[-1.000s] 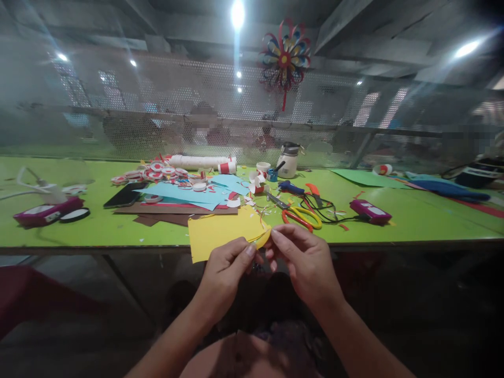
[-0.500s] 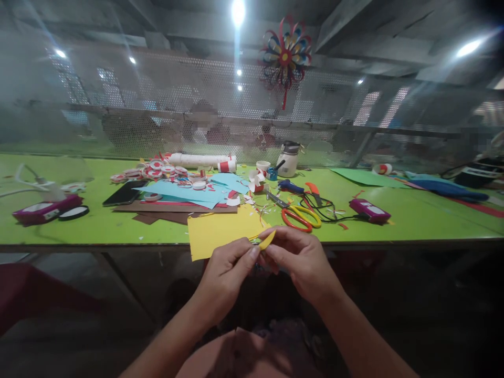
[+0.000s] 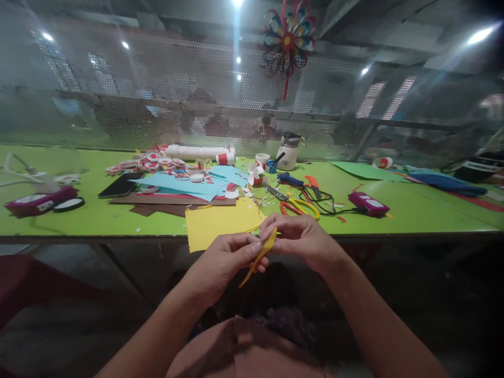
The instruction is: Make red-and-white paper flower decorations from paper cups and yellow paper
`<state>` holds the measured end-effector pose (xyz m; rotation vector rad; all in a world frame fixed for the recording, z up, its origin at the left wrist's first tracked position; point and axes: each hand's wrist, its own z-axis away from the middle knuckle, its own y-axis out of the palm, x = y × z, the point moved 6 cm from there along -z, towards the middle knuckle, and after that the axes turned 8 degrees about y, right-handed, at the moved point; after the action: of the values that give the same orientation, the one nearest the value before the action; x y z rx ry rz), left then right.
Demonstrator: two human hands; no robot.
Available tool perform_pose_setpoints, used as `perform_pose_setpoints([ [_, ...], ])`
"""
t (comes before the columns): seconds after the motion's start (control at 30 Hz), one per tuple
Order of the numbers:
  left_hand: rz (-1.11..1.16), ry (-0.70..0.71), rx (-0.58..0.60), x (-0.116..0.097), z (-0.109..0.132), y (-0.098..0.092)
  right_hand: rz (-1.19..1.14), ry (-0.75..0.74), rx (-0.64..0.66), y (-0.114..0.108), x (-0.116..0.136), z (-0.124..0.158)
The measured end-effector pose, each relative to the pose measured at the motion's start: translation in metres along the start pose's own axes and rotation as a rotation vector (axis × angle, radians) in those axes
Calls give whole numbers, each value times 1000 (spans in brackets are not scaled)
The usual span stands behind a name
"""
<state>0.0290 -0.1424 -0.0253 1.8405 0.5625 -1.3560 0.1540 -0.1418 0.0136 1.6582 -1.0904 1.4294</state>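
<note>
Yellow strip (image 3: 269, 243) is now dangling lower; left hand (image 3: 226, 261) and right hand (image 3: 309, 239) are clamping fingertips (image 3: 256, 247) on it; it is looking light, pliable, creasable; mid-length pinching probably suiting.

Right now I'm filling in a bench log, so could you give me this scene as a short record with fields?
Left hand: fingers holding a yellow strip
Right hand: on the same strip
Yellow sheet: overhangs the table's front edge
Scissors: on the table, beyond the right hand
Phone: left of the blue paper
</note>
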Motion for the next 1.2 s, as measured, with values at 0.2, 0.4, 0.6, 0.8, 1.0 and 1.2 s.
perform_pose_setpoints([
  [0.2, 20, 44, -34, -2, 0, 1, -40, 10, -9, 1, -7, -1],
  [0.4, -29, 59, -141, 0, -1, -6, -118, 71, -60, 0, -15, -2],
  [0.6, -206, 211, -300, -12, -1, -11, -208, 92, -205, 2, -23, 7],
  [0.8, -305, 264, -319, -15, -1, -8, -26, 44, -334, 7, -21, 8],
  [1.0, -242, 144, -301, -7, 1, -8, -122, 45, -367, 2, -25, -1],
  [1.2, -245, 141, -302, -7, 4, -9, -192, 74, -395, 2, -27, -5],
])
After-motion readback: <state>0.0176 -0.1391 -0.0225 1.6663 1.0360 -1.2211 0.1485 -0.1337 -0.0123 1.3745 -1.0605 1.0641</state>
